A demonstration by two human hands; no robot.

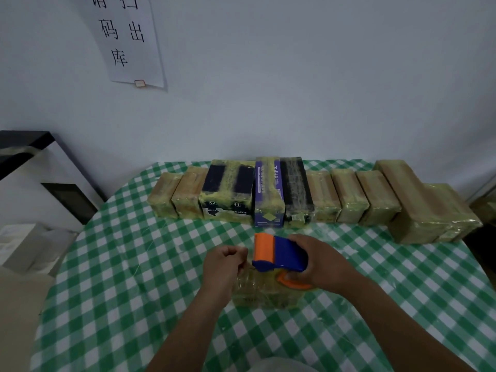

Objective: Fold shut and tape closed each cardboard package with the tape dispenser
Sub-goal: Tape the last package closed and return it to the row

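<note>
The cardboard package [264, 291] lies mid-table [134, 264], nearer the front edge, under both hands. Our right hand [319, 264] is clamped round the tape dispenser [279, 255]. Our left hand [222, 267] has its fingers curled together, seemingly pinching the tape end [248, 261]. We should draw it taut and flat. Wrapped packages [349, 197] line the far edge, leaving open cloth between.

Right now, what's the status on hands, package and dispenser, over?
Right hand grips tape dispenser above the package. Left hand curled at dispenser's mouth; tape itself not visible. Taped packages lined behind, apart from the work.
</note>
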